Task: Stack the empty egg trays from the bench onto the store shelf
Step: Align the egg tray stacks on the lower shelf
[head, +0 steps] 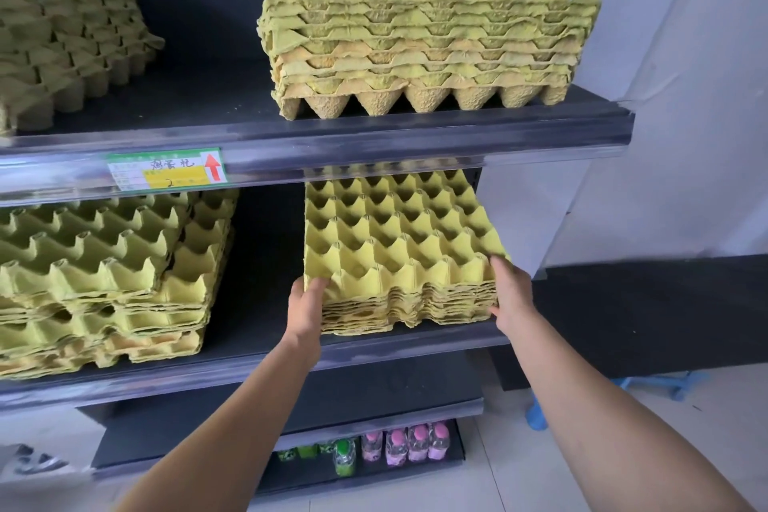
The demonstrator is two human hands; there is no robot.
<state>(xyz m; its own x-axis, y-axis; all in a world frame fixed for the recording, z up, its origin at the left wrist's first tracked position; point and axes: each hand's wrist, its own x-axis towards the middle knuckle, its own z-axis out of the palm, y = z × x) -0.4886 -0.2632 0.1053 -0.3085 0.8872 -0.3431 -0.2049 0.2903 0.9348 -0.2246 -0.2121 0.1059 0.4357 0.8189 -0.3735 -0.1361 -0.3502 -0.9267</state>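
Pulp egg trays, nested in a low stack, should be light yet easily crushed at the rims. Taking the whole stack by its two near corners with a gentle inward squeeze seems safest. It sits between the hands on the middle shelf, with its front edge at the lip. The left hand wraps the near-left corner and the right hand clasps the near-right one, thumb apparently low on the front. The trays are yellow-green and deeply cupped, with ragged edges.

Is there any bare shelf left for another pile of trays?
Upper shelf: a dark gap between the left pile and right pile. Middle shelf: a gap between the big left stack and the right stack held by left hand and right hand. Bottles crowd the bottom.
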